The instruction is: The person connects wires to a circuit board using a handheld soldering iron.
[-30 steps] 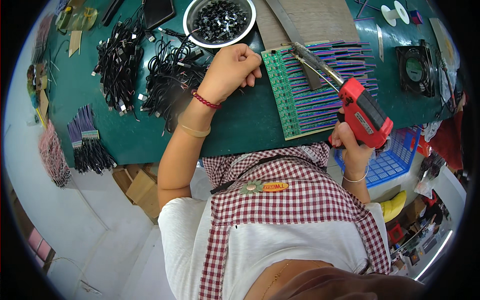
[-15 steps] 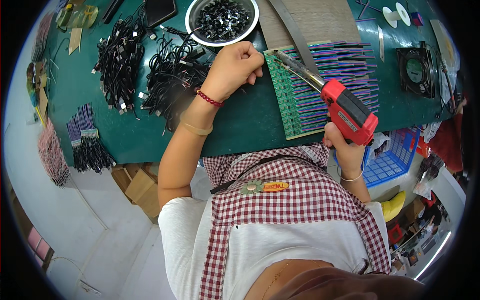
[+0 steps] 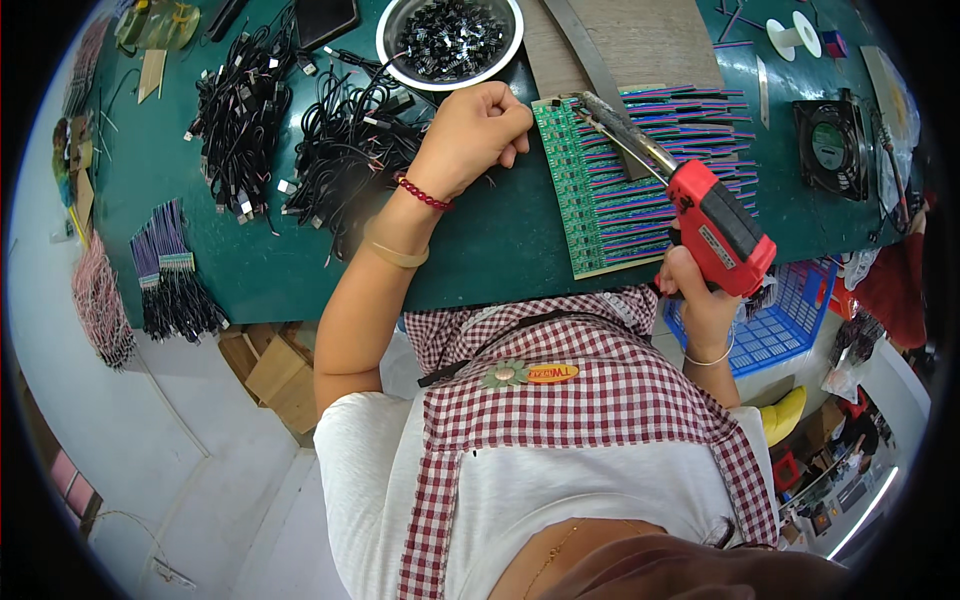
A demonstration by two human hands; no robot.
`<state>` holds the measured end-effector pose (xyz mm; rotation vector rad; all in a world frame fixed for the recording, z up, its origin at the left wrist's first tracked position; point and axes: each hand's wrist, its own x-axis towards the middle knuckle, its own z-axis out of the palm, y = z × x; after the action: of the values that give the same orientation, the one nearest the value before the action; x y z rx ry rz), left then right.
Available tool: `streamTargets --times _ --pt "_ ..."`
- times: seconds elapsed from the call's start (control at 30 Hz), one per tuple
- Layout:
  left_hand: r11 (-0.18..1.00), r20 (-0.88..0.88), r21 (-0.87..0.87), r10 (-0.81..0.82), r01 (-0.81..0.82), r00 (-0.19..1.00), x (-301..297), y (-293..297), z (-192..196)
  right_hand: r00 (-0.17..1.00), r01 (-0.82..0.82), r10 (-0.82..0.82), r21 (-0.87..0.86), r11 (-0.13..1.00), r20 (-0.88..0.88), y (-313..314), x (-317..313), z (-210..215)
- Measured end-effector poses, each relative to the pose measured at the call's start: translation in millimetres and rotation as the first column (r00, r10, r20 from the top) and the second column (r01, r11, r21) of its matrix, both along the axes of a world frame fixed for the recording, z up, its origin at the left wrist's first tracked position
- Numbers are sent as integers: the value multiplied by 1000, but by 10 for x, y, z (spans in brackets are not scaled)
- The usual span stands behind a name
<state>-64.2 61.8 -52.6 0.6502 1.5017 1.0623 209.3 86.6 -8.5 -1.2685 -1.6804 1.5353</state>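
Observation:
My right hand [image 3: 697,305] grips a red and black soldering gun [image 3: 722,228] by its handle. The gun's metal tip points up and left, over the upper edge of a green circuit board panel [image 3: 566,190]. Rows of multicoloured wires [image 3: 690,200] run rightward from that panel. Just left of the panel's upper corner, my left hand [image 3: 482,132] is closed with fingers curled; anything in them is hidden. A flat metal bar [image 3: 585,50] lies across a brown board [image 3: 655,45], its lower end passing behind the gun and over the wires.
A metal bowl [image 3: 383,48] of small black parts stands beyond my left hand. Bundles of black cables [image 3: 240,130] lie to the left. A white spool [image 3: 792,36] and a black fan [image 3: 832,145] are at right. Below the table's right side sits a blue basket [image 3: 775,335].
The soldering gun has shifted right in my right hand, and its tip has moved right and slightly up along the panel. My left hand stays closed, almost in place.

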Motion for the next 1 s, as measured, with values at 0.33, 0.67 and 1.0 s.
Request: streamTargets --times 0.33,0.67,1.0 --pt "1000 -41 -23 -12 11 999 -3 -3 43 999 10 -13 -68 998 -38 9 -13 41" --pt "983 -925 89 21 163 380 121 -40 212 978 116 -131 -98 988 -164 94 53 86" --pt "907 -949 267 187 326 255 224 219 264 961 112 -117 -35 993 -251 128 82 149"
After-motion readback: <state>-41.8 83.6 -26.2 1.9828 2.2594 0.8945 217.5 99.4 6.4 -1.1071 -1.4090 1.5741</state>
